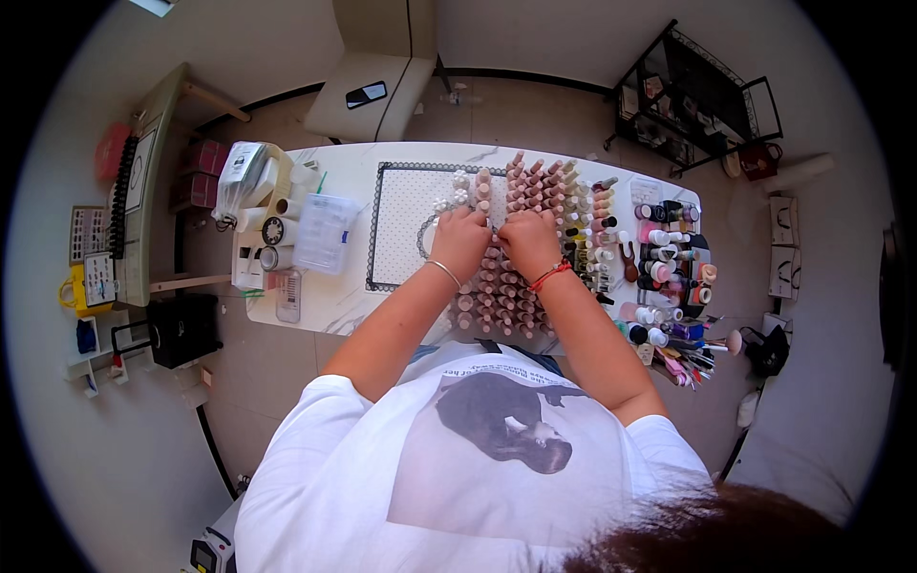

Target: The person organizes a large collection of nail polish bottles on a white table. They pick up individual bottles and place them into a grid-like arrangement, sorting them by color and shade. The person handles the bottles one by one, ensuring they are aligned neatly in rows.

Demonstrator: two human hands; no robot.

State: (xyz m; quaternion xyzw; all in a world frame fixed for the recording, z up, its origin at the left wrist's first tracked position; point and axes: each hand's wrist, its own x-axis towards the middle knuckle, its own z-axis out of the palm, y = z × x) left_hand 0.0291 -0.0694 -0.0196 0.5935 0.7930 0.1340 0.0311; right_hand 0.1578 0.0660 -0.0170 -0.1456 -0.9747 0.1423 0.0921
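Observation:
My left hand [461, 241] reaches over the table with its fingers curled, beside a short column of pink-capped nail polish bottles [483, 188]. Close on its right, my right hand [530, 243], with a red cord bracelet at the wrist, is bent down among dense rows of pink nail polish bottles [534, 183]. The fingertips of both hands come near each other, and what lies between them is hidden. More pink bottles [505, 301] stand on the near side, below the hands. White flower-shaped pieces [459, 179] lie just beyond my left hand on a dotted, lace-edged mat [401, 215].
Bottles with yellow and dark caps [584, 243], then jars and brushes [677, 358], crowd the table's right. A clear plastic box [326, 234] and a filled bin [251, 175] stand left. Behind the table is a chair [380, 71] with a phone [366, 94] on it.

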